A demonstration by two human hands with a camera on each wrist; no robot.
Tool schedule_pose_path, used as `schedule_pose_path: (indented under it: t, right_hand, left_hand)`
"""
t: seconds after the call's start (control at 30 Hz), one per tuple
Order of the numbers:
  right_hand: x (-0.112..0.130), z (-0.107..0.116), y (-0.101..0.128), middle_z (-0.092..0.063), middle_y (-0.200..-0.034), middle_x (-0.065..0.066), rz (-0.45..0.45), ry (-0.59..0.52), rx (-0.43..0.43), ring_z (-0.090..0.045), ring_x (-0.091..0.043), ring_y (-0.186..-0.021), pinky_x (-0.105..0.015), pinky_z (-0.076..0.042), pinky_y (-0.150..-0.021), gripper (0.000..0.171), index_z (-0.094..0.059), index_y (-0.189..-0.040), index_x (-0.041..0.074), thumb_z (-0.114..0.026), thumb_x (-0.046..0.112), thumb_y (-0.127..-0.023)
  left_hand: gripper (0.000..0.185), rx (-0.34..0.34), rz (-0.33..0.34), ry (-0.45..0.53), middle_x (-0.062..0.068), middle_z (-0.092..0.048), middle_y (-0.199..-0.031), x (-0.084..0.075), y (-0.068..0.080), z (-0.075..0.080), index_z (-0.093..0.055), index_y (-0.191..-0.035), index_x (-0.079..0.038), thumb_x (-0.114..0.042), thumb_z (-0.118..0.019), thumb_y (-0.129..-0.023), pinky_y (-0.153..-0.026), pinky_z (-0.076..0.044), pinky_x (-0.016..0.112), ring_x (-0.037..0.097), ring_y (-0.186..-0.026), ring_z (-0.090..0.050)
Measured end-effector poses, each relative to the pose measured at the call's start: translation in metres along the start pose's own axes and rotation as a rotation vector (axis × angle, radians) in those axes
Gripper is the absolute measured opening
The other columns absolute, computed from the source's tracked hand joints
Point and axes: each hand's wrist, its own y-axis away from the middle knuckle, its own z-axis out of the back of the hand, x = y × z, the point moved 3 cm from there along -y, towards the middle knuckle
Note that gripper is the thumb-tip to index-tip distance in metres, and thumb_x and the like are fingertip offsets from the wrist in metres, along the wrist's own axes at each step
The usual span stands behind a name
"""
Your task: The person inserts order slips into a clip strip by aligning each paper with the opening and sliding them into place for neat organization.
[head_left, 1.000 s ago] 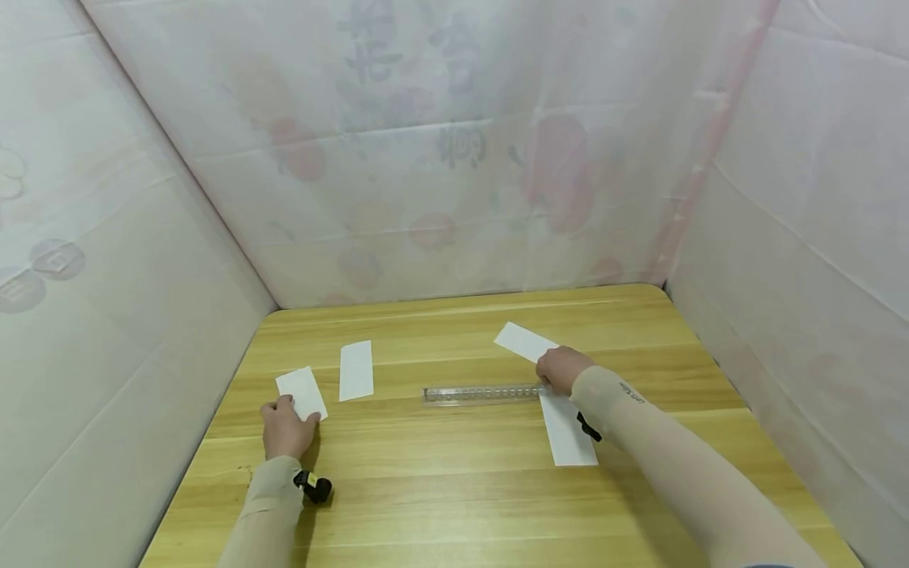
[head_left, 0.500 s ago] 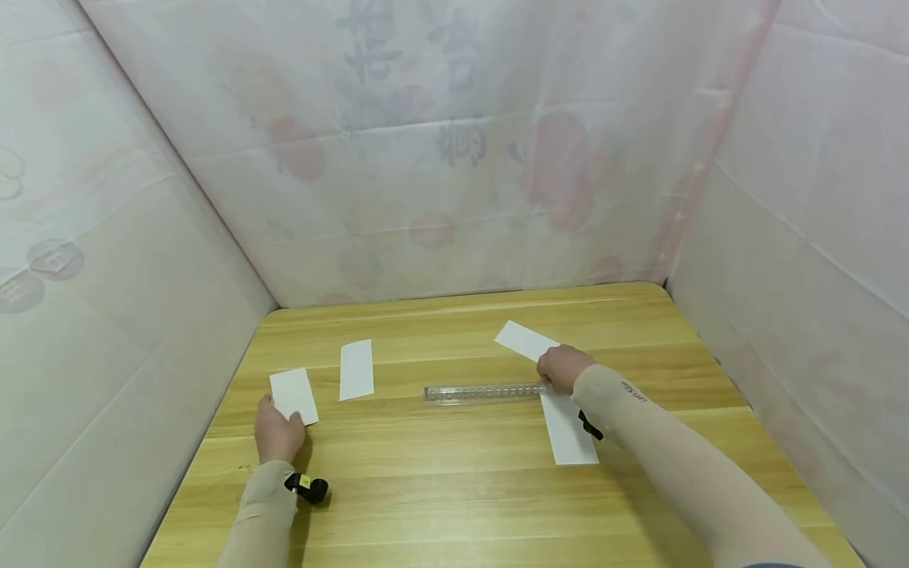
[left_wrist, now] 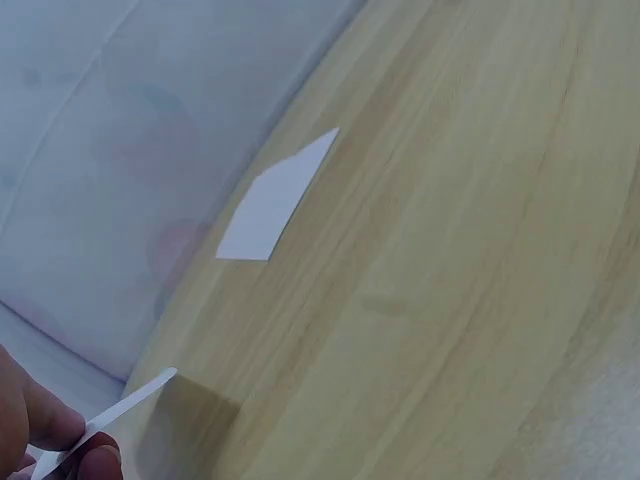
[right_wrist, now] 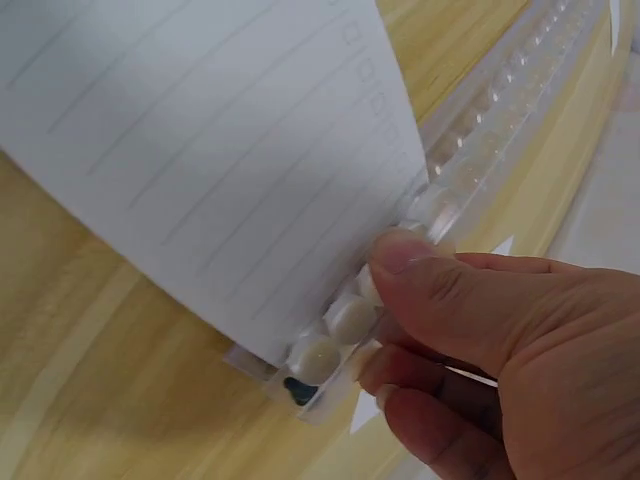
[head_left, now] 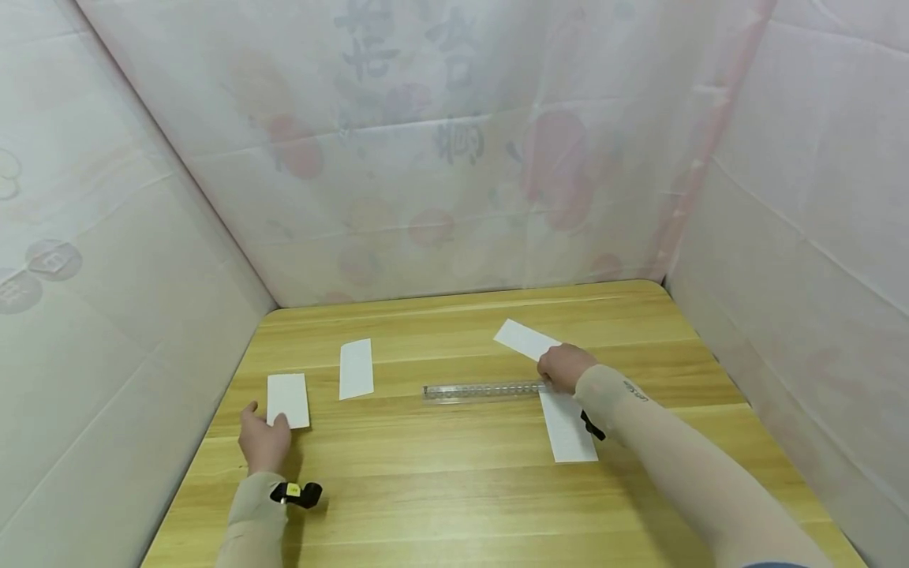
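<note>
left hand [head_left: 263,446] fingers pinch thin white paper slip [head_left: 288,400], near bench left edge | right hand [head_left: 564,368] fingers pinch clear bumpy plastic ruler [head_left: 483,390] end, lined paper sheet [right_wrist: 210,150] over it | woodgrain bench [head_left: 454,489]

White paper slips on the table: four.
- one small white rectangular slip [head_left: 288,400], near left;
- one narrow white rectangular slip [head_left: 356,368], just right of it and a little farther;
- one white slip lying askew [head_left: 525,340], far right;
- one long white lined slip [head_left: 566,427], near right.

Clear plastic rulers with a bubbled edge [head_left: 483,391]: one, centre.

Light wooden tables [head_left: 454,489]: one.

Hands: two, the left hand [head_left: 263,444] and the right hand [head_left: 566,368].

Small black wrist-worn devices: two, one near left [head_left: 297,495], one near right [head_left: 591,427].

Pale patterned screen walls [head_left: 440,150]: three, left, far and right.
</note>
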Motion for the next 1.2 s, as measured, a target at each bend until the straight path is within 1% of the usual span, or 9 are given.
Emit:
schedule_pose_path:
  t: [0.13,0.27,0.37,0.53,0.6,0.73,0.93,1.1,1.2]
  right_hand:
    - [-0.003,-0.003,0.006,-0.059,-0.067,0.007,-0.005,-0.013,-0.047,-0.045,-0.011,-0.058,-0.029,-0.042,-0.058,0.015,-0.067,-0.072,0.014,-0.073,0.005,-0.083]
    - [-0.007,-0.012,0.012,-0.068,-0.077,0.004,-0.017,-0.03,-0.126,-0.059,-0.011,-0.067,-0.03,-0.051,-0.066,0.005,-0.075,-0.082,0.013,-0.076,0.009,-0.082]
    - [-0.01,-0.017,0.017,-0.07,-0.086,0.002,-0.02,-0.048,-0.191,-0.065,-0.015,-0.079,-0.034,-0.054,-0.072,0.013,-0.077,-0.091,0.014,-0.078,0.01,-0.079]
    - [-0.007,-0.02,0.019,-0.068,-0.094,-0.001,0.027,-0.064,-0.312,-0.064,-0.019,-0.087,-0.037,-0.054,-0.076,0.024,-0.075,-0.1,0.012,-0.08,0.01,-0.077]
    - [-0.006,-0.022,0.02,-0.068,-0.093,0.0,0.054,-0.055,-0.353,-0.064,-0.018,-0.087,-0.036,-0.054,-0.076,0.024,-0.075,-0.1,0.012,-0.081,0.01,-0.077]
    - [-0.004,-0.031,0.023,-0.069,-0.091,0.003,0.072,-0.036,-0.401,-0.064,-0.016,-0.084,-0.033,-0.053,-0.073,0.02,-0.075,-0.097,0.015,-0.08,0.013,-0.078]
    - [-0.004,-0.04,0.034,-0.068,-0.09,0.004,0.088,-0.025,-0.488,-0.063,-0.015,-0.082,-0.031,-0.053,-0.071,0.022,-0.075,-0.096,0.015,-0.082,0.011,-0.076]
    - [-0.002,-0.045,0.037,-0.067,-0.09,0.002,0.114,-0.013,-0.536,-0.062,-0.015,-0.08,-0.029,-0.053,-0.068,0.022,-0.076,-0.097,0.015,-0.081,0.009,-0.077]
    - [-0.003,-0.049,0.037,-0.067,-0.092,0.002,0.113,-0.001,-0.545,-0.062,-0.015,-0.082,-0.029,-0.053,-0.068,0.021,-0.076,-0.099,0.016,-0.079,0.009,-0.079]
  left_hand:
    - [0.065,-0.013,-0.022,0.013,0.031,-0.044,-0.123,-0.004,0.007,0.004,-0.012,-0.15,0.006,-0.013,-0.043,-0.096,-0.082,-0.04,0.05,0.04,-0.101,-0.046]
    - [0.065,-0.015,-0.033,0.022,0.029,-0.045,-0.121,-0.006,0.014,0.006,-0.014,-0.15,0.005,-0.012,-0.044,-0.096,-0.08,-0.041,0.049,0.038,-0.1,-0.047]
    - [0.064,-0.011,-0.042,0.022,0.028,-0.047,-0.123,-0.008,0.018,0.006,-0.014,-0.15,0.004,-0.012,-0.045,-0.096,-0.08,-0.042,0.047,0.038,-0.1,-0.05]
    - [0.064,0.006,-0.077,0.024,0.027,-0.049,-0.122,-0.014,0.027,0.004,-0.014,-0.15,0.003,-0.014,-0.046,-0.097,-0.079,-0.043,0.045,0.037,-0.1,-0.051]
    - [0.063,0.011,-0.086,0.027,0.025,-0.05,-0.121,-0.017,0.031,0.003,-0.015,-0.15,0.002,-0.013,-0.047,-0.097,-0.076,-0.044,0.042,0.035,-0.097,-0.052]
    - [0.062,0.03,-0.093,0.039,0.022,-0.051,-0.118,-0.021,0.038,-0.001,-0.017,-0.15,0.0,-0.012,-0.048,-0.097,-0.072,-0.044,0.034,0.029,-0.09,-0.054]
    - [0.06,0.079,-0.079,0.097,0.021,-0.048,-0.125,-0.026,0.046,-0.01,-0.017,-0.151,-0.003,-0.012,-0.047,-0.099,-0.068,-0.045,0.024,0.019,-0.083,-0.055]
    - [0.063,0.14,-0.078,0.175,0.02,-0.043,-0.126,-0.031,0.052,-0.017,-0.014,-0.153,-0.007,-0.007,-0.044,-0.098,-0.065,-0.048,0.024,0.019,-0.082,-0.054]
    - [0.061,0.166,-0.101,0.203,0.021,-0.042,-0.127,-0.034,0.055,-0.025,-0.018,-0.153,-0.01,-0.003,-0.043,-0.097,-0.063,-0.048,0.023,0.024,-0.087,-0.054]
